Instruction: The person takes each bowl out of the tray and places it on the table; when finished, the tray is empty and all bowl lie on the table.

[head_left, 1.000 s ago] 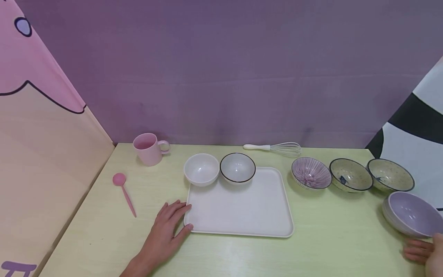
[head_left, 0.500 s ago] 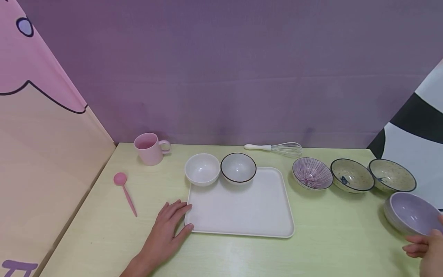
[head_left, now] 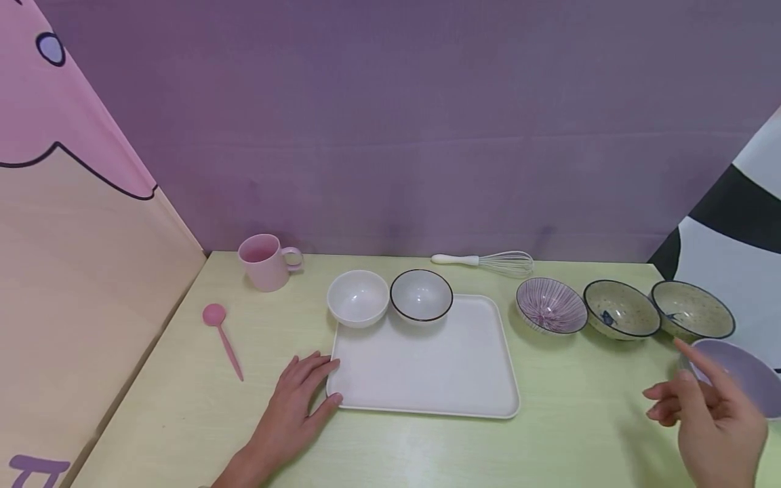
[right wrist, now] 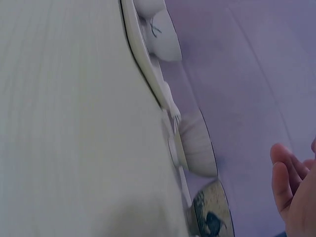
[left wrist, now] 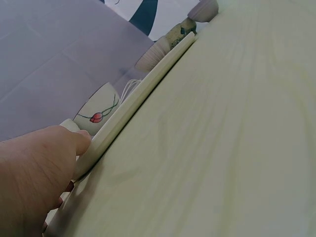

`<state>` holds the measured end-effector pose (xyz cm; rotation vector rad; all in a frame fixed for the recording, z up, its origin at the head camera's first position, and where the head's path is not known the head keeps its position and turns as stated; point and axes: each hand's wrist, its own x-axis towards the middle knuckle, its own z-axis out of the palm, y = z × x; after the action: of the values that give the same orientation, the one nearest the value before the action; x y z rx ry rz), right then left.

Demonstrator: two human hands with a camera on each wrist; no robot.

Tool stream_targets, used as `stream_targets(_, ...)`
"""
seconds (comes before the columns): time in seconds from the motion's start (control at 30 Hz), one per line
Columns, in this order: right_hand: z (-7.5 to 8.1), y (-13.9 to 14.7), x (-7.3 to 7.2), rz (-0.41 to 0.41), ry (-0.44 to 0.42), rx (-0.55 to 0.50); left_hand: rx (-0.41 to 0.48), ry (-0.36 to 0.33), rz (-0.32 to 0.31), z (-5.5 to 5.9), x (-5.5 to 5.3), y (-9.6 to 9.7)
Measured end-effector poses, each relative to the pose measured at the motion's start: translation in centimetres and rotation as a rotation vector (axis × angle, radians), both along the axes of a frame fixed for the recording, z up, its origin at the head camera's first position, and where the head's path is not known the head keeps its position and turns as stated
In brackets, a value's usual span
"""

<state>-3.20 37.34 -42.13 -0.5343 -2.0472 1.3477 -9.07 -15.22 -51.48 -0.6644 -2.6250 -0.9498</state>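
My left hand (head_left: 289,413) rests at the left edge of a white rectangular tray (head_left: 421,379), fingertips and thumb touching its rim. In the left wrist view the thumb (left wrist: 81,142) lies against the tray's edge. My right hand (head_left: 714,413) is raised at the far right, holding nothing, its index finger extended and the others loosely bent. It partly hides a lavender bowl (head_left: 747,373). On the tray's back edge sit a plain white bowl (head_left: 358,299) and a dark-rimmed white bowl (head_left: 421,297); a red flower shows on a bowl in the left wrist view.
Right of the tray stand a purple-striped bowl (head_left: 551,305) and two speckled bowls, one in the middle (head_left: 621,308) and one farther right (head_left: 692,310). A whisk (head_left: 482,261) lies by the back wall. A pink mug (head_left: 266,264) and pink spoon (head_left: 222,335) are left.
My right hand has moved left and up from beside the lavender bowl, coming in front of it with nothing held. The left hand stays at the tray's edge.
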Motion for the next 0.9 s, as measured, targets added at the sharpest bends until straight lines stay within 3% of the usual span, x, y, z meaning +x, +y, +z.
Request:
stream_targets(0.13, -0.2, -1.1, -0.8, 0.169, 0.078, -0.053, 0.003, 0.001, -0.004, 0.1, 0.0, 0.0)
stream_targets(0.23, -0.4, -2.3, -1.5, 0.249, 0.076, -0.011, 0.005, 0.008, -0.006, 0.1, 0.1, 0.1)
stream_targets(0.6, -0.8, -7.0, -3.4, 0.389, 0.055, 0.161, 0.007, 0.019, -0.007, 0.0, 0.0, 0.1)
stream_targets(0.9, -1.3, -10.2, -5.0, 0.569, 0.013, 0.167, 0.000, 0.005, -0.003, 0.0, 0.0, 0.0)
